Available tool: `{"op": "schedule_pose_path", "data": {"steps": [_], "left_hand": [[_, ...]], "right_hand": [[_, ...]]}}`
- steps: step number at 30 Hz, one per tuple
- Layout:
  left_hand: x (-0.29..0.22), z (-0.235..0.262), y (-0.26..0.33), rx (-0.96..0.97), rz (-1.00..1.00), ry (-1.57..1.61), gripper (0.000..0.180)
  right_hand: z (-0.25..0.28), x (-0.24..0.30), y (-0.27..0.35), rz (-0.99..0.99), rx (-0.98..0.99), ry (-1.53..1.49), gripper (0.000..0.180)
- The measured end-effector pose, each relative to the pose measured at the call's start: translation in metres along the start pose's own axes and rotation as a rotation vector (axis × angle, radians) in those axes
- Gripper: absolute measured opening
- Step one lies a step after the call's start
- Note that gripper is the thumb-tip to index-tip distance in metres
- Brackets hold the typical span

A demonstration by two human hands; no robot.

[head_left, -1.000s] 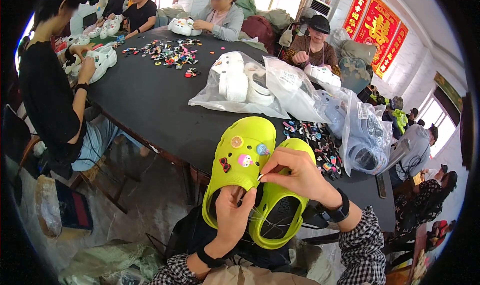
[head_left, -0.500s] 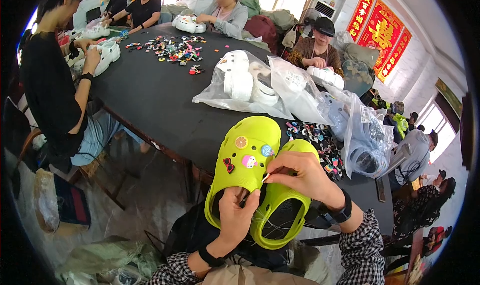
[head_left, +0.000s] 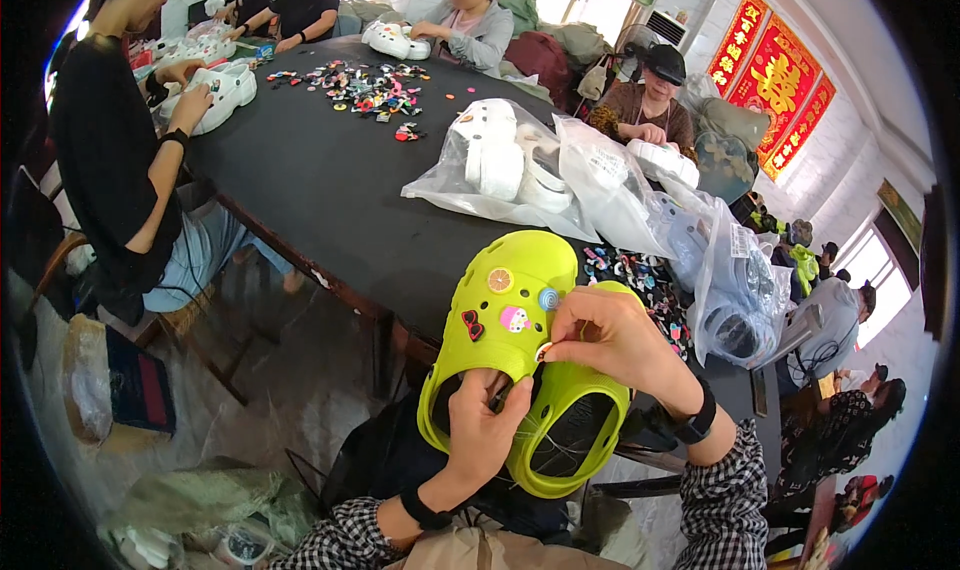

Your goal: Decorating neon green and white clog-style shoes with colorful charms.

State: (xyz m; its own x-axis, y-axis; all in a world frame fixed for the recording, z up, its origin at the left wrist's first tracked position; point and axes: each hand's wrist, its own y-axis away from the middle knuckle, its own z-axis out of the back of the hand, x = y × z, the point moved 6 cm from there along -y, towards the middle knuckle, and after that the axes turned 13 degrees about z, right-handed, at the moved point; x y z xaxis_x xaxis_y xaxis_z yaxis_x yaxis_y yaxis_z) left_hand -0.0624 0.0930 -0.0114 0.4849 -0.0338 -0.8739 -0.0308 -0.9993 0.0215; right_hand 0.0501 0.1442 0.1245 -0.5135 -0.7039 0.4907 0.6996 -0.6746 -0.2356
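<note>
A pair of lime-green clogs sits before me at the table's near edge. The left clog carries an orange-slice charm, a blue swirl charm, a pink cupcake-like charm and a red-and-black charm. My left hand grips this clog by its opening, fingers inside and thumb outside. Between thumb and forefinger, my right hand pinches a small white charm against the clog's inner side. Beneath that hand, the right clog is partly hidden. Thin clear strands cross its opening.
Beyond the clogs, a dark table holds bagged white clogs, bagged pale-blue clogs and two charm piles, one nearby, one farther off. Several people work around it. A box stands on the floor at left.
The view has shifted slightly, so the scene sits a little farther right. My right fingers keep pinching the white charm, which shows more now. My left hand still grips the clog.
</note>
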Motion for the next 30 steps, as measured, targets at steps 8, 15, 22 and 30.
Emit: {"op": "schedule_pose_path", "data": {"steps": [8, 15, 22, 30], "left_hand": [[-0.002, 0.000, -0.001, -0.019, -0.127, -0.015, 0.023], [-0.003, -0.003, 0.002, -0.006, -0.112, -0.079, 0.023], [-0.005, -0.004, 0.004, 0.021, -0.156, -0.064, 0.027], [-0.029, -0.018, 0.014, 0.166, -0.200, -0.559, 0.060]], "right_hand": [[0.005, 0.012, -0.006, 0.212, -0.093, 0.321, 0.048], [0.004, -0.010, -0.008, 0.060, -0.053, 0.149, 0.103], [0.002, -0.012, -0.005, 0.051, -0.011, 0.144, 0.098], [0.005, -0.042, 0.000, 0.105, -0.036, 0.083, 0.087]]}}
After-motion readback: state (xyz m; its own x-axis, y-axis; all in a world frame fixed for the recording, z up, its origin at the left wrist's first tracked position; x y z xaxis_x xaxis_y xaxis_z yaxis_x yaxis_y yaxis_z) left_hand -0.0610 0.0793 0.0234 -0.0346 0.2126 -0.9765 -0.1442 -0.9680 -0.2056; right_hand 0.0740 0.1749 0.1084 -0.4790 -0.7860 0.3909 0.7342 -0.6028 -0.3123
